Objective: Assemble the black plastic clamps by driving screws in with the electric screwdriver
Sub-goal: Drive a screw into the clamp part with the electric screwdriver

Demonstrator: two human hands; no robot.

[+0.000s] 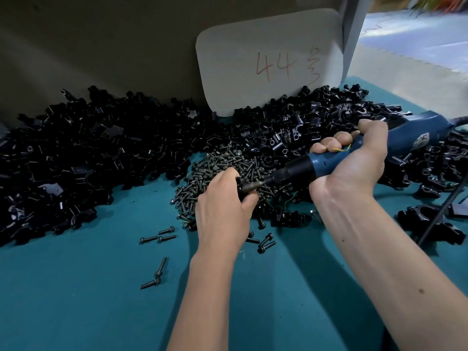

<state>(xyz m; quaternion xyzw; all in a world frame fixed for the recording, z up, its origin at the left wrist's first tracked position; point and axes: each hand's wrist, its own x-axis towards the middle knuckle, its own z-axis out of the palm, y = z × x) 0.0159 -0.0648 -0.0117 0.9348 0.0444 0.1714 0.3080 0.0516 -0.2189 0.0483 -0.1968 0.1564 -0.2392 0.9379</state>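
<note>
Head view: worker's two bare forearms reach in from 6 o'clock over a teal table top.
Loose screws: a few scattered singly on the teal surface, at 7 to 8 o'clock of the left hand.
Left hand: fingers curled tight round a small black clamp, mostly hidden in the fist; thumb pressed against it.
Screwdriver bit: points toward 8 o'clock and meets the clamp at the left fist.
Right hand: wrapped full round the blue electric screwdriver, fingers over the top, thumb toward the far end.
Screwdriver body: lies tilted, nose at 8 o'clock, tail and cord at 2 o'clock.
Screw pile: grey heap just beyond the left hand, at 12 o'clock.
Clamp parts: black heaps spread from 9 o'clock round to 3 o'clock.
White card: stands at 12 o'clock behind the heaps, marked "44" in red.
</note>
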